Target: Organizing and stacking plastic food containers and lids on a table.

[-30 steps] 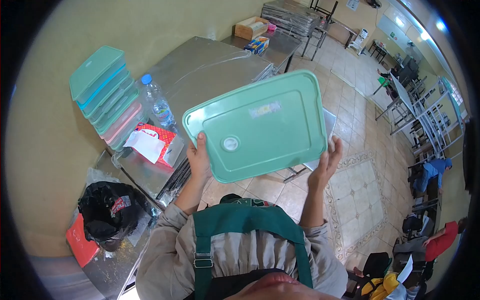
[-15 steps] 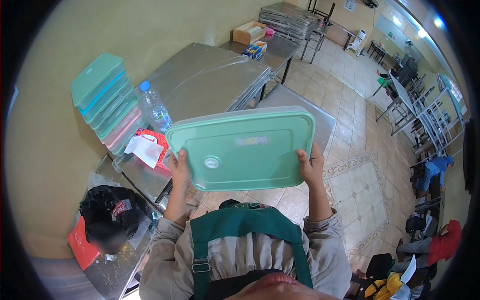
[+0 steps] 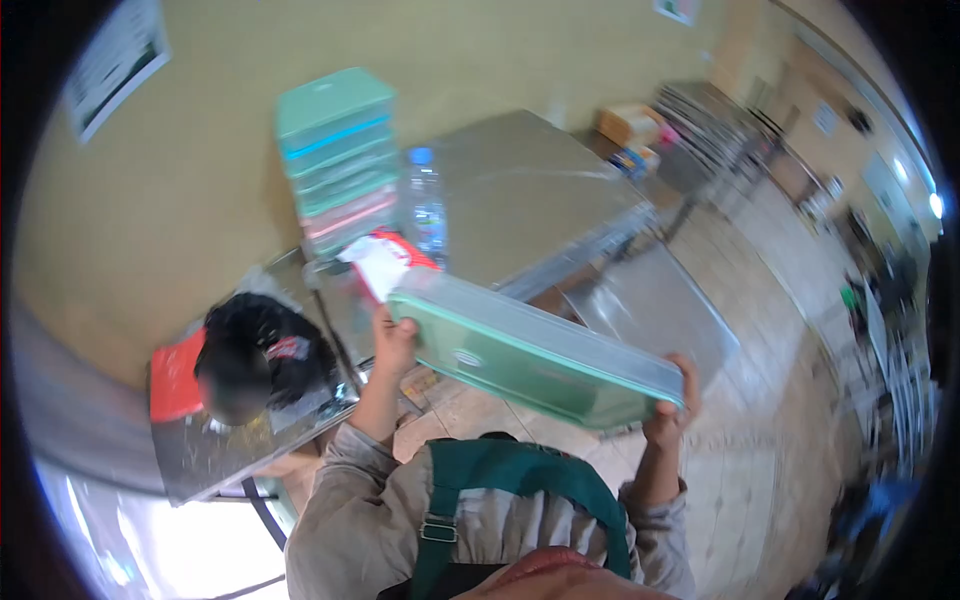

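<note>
Between my two hands is a flat rectangular storage container (image 3: pixel 540 345) with a mint-green lid and clear sides. It is tilted, its lid facing me and its right end lower than its left. My left hand (image 3: pixel 394 345) grips the left end, thumb on the lid. At the right end my right hand (image 3: pixel 670 405) is closed round the corner, fingers behind the side. Beyond my left hand lies a red and white packet (image 3: pixel 385 262). A stack of similar containers (image 3: pixel 340 155), mostly green with one pink, stands on the table against the wall.
A water bottle (image 3: pixel 427 210) with a blue cap stands beside the stack on a metal table (image 3: pixel 530 190). A black plastic bag (image 3: pixel 300 350) and a red sheet (image 3: pixel 178 375) lie on a lower table at left. A lower metal surface (image 3: pixel 660 310) sits beyond the container.
The container has tipped from nearly level, so more of its clear side shows, and its right end has dropped. My view has swung left, shifting the tables and stack rightward.
</note>
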Demonstrator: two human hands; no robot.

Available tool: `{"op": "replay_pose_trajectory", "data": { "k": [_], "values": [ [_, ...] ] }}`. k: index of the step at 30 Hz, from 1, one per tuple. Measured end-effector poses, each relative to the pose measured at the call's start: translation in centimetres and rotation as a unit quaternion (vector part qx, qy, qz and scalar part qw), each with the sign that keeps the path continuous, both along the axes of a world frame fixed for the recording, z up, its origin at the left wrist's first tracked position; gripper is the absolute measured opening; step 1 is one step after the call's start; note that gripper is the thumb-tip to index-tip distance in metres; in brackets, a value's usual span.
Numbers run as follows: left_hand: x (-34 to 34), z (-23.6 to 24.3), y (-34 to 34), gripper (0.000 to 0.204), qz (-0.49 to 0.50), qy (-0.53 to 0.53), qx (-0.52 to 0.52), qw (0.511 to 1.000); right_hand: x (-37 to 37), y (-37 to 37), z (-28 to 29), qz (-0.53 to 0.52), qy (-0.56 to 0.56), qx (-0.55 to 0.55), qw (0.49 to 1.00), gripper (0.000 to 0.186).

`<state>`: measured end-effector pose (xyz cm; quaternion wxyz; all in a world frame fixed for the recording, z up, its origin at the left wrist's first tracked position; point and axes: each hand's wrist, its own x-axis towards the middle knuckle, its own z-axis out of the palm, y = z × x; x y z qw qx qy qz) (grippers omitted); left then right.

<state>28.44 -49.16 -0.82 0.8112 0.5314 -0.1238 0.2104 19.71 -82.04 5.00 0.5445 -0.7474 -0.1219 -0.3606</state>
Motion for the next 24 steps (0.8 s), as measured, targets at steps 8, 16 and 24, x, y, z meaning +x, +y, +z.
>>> {"op": "replay_pose_trajectory", "data": {
  "k": [8, 16, 24],
  "values": [
    [-1.4, 8.8, 3.8, 0.076, 0.05, -0.121, 0.11, 0.985, 4.5, 3.6, 5.1, 0.074, 0.013, 0.131, 0.988, 0.068],
    [0.5, 10.9, 12.7, 0.07, 0.208, -0.106, 0.103, 0.967, 19.6, 12.8, 13.2, 0.252, 0.149, 0.498, 0.816, 0.037],
    [3.5, 7.3, 19.7, 0.04, 0.181, 0.005, 0.048, 0.982, 34.2, 28.5, 17.9, 0.326, 0.18, 0.488, 0.789, 0.032]
  ]
}}
